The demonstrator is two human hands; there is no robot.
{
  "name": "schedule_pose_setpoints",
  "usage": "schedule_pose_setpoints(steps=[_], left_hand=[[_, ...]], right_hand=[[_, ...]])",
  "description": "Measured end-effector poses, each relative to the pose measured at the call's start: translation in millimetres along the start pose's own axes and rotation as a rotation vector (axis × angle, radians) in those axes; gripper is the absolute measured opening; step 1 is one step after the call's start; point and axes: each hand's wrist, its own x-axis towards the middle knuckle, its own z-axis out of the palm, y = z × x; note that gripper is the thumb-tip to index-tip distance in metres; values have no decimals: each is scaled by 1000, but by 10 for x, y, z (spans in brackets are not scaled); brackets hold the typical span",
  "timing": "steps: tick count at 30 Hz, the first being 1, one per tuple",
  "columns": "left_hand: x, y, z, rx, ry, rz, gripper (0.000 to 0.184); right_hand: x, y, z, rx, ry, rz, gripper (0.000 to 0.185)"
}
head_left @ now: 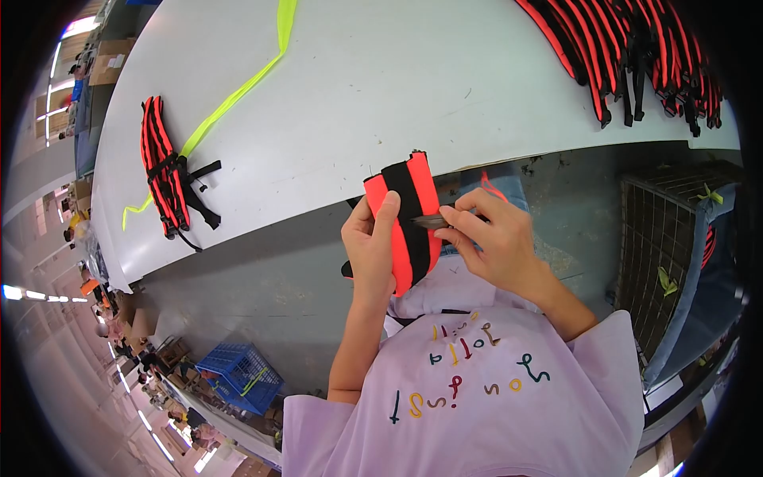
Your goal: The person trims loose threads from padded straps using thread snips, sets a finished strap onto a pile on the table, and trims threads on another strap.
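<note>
A red-orange and black fabric piece (404,238) is held upright near the table's front edge. My left hand (373,238) grips its left side, the thumb pressed on the front and the fingers behind. My right hand (485,234) pinches a small dark metal tool (429,222), whose tip lies against the black strip in the middle of the fabric. The tool looks like small snips, but its handle is mostly hidden by the fingers.
A bundle of red and black straps (163,179) lies at the left of the white table (358,87), beside a yellow-green ribbon (230,103). More straps (628,48) lie at the upper right. A wire cage (656,246) stands right, a blue crate (238,378) lower left.
</note>
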Motion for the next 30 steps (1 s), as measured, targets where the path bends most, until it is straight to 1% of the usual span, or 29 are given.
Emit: schedule_pose_setpoints(steps=[3,6,9,12,18,21,24,25,28,29,30], left_hand=[[-12,35,27,25,-7,12,16],[16,-19,-28,22,-37,12,16],[12,-12,-21,27,-22,16,16],[16,21,-11,38,-4,-16,16],[36,4,-28,31,-27,-8,17],[39,5,-5,14,-42,-29,18],[50,57,16,31,-20,-100,19],[59,53,8,47,-43,-101,20],[113,9,-38,109,-143,-97,22],[136,-22,-86,138,-188,-91,23],[150,-59,-128,166,-231,-86,24]], right_hand=[[9,5,-10,-68,7,-56,19],[6,25,-9,-35,-8,-64,18],[-55,59,53,248,36,162,19],[-59,70,22,206,57,159,19],[-21,16,4,71,-6,41,19],[-25,46,14,148,-14,73,20],[-24,109,21,469,49,488,18],[-10,173,48,542,45,490,19],[39,205,167,801,-95,710,22],[101,189,192,767,-140,723,26],[162,197,212,760,-93,714,27]])
